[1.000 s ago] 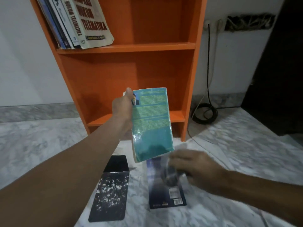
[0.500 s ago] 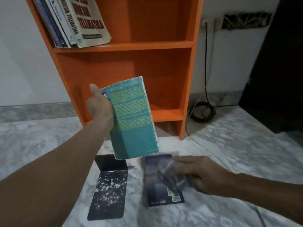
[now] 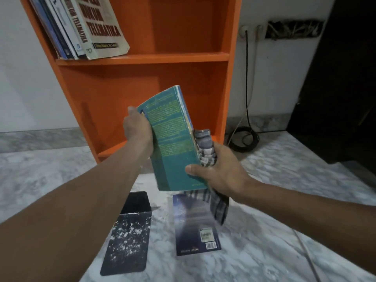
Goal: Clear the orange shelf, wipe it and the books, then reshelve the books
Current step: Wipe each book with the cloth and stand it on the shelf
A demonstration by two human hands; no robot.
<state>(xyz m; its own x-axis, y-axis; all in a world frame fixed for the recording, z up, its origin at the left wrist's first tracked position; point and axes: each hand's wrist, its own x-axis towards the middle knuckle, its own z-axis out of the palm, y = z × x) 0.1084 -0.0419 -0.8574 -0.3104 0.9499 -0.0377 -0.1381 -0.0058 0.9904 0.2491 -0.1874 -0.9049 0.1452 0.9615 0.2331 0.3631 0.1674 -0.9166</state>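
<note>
I see the shelf unit (image 3: 142, 58) standing on the floor (image 3: 284, 200) against the back wall. Leaning books (image 3: 91, 27) sit at the left end of its upper board. In front of the lower compartment, above the floor, is the held book (image 3: 173, 143). My view has the left hand (image 3: 138, 129) on its left edge and the right hand (image 3: 219, 169) at its lower right corner. The cloth (image 3: 205, 147) is pinned along its right edge. Below it the floor book (image 3: 195, 226) lies flat, with the open box (image 3: 130, 231) just left of it, apart. The cable coil (image 3: 244, 139) lies right of the unit's foot.
</note>
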